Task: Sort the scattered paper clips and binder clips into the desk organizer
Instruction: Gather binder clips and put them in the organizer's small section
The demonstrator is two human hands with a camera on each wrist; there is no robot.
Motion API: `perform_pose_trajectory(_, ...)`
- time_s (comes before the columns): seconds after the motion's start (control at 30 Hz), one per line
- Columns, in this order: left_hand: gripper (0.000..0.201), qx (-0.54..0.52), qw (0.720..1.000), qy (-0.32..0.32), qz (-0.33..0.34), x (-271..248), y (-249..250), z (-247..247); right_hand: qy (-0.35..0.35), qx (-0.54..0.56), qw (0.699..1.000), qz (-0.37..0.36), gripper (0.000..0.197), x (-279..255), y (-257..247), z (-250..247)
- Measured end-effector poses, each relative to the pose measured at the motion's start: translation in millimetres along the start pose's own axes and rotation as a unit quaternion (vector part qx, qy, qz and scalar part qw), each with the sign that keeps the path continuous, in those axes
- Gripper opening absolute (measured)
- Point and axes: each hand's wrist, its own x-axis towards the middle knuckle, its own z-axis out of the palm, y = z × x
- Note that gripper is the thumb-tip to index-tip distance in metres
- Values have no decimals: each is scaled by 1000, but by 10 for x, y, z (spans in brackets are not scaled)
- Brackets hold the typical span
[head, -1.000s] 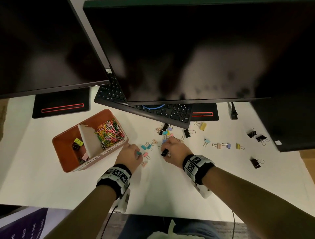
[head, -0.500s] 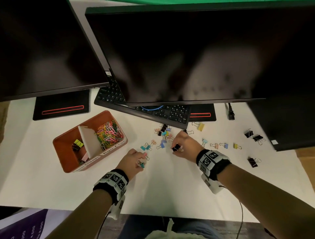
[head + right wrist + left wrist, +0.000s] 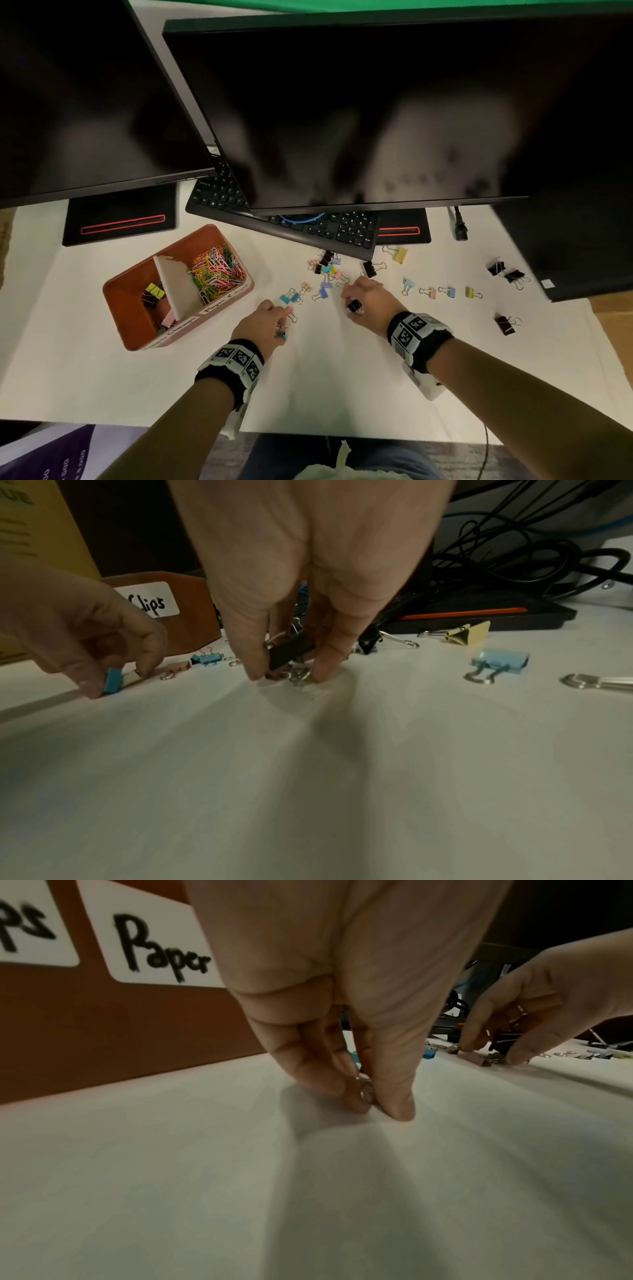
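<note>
On the white tabletop [image 3: 325, 383], right of the organizer [image 3: 137, 329]: left hand [image 3: 263, 320] grip pinches a teal binder clip [image 3: 112, 680]; right hand [image 3: 368, 301] grip pinches a black binder clip [image 3: 291, 650], fingertips touching loose clips.

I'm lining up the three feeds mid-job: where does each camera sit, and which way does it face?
Head: above the desk, looking down at the organizer, scattered binder clips, both forearms and hands.
Left wrist: low over the desk, along the left hand pinching a teal clip; right hand behind.
Right wrist: low, along the right hand holding a black binder clip; left hand beside.
Shared: all three show both hands and the organizer.
</note>
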Motion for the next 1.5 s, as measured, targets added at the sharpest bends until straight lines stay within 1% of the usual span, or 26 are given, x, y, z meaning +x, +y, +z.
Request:
perform_pose_trajectory(0.1,26,-4,1000,21,-11,-37,-7,8,22,11,1000,10,39,-20,49,-25)
perform_pose_trajectory(0.13,25,-6,1000,23,-19,-43,-19,20,23,13,999,21,41,-35,72,-33)
perform_pose_trajectory(0.2,24,-18,999,25,-25,-45,-44,28,14,4,999,39,39,-62,115,-42)
perform_pose_trajectory(0.27,18,-29,999,29,-15,-45,-55,14,6,-7,999,44,33,-74,138,-42)
perform_pose_trajectory(0.33,14,-43,998,45,-1,-23,-59,1,2,-17,999,38,26,-53,134,-52)
perform_pose_trajectory(0.4,18,-77,995,67,2,-4,-37,-24,-3,-31,999,29,21,-23,107,-72)
perform_pose_trajectory(0.47,21,-110,991,77,3,27,-3,-55,-6,-37,999,19,21,-5,86,-82)
perform_pose_trajectory(0.6,39,-111,992,63,6,102,49,-113,-5,3,1000,12,30,-2,62,-108)
perform_pose_trajectory(0.7,46,-107,993,54,4,146,62,-117,-3,31,1000,2,34,32,39,-129)
perform_pose_trajectory(0.77,43,-95,994,44,6,156,72,-108,-12,25,1000,-3,32,51,22,-139)
perform_pose_trajectory(0.83,33,-69,997,43,12,159,81,-100,-18,19,1000,-5,29,63,7,-139)
perform_pose_trajectory(0.9,27,-54,997,46,9,155,89,-88,-19,22,1000,-4,28,65,-5,-136)
perform_pose_trajectory(1.2,22,-42,996,81,16,144,93,-42,-34,8,999,-2,23,12,8,-84)
perform_pose_trajectory(1.33,27,-49,996,78,7,149,79,-21,-37,7,999,5,23,-3,7,-53)
perform_pose_trajectory(1.5,19,-82,993,78,17,113,57,-36,-32,4,999,2,22,-15,-11,-42)
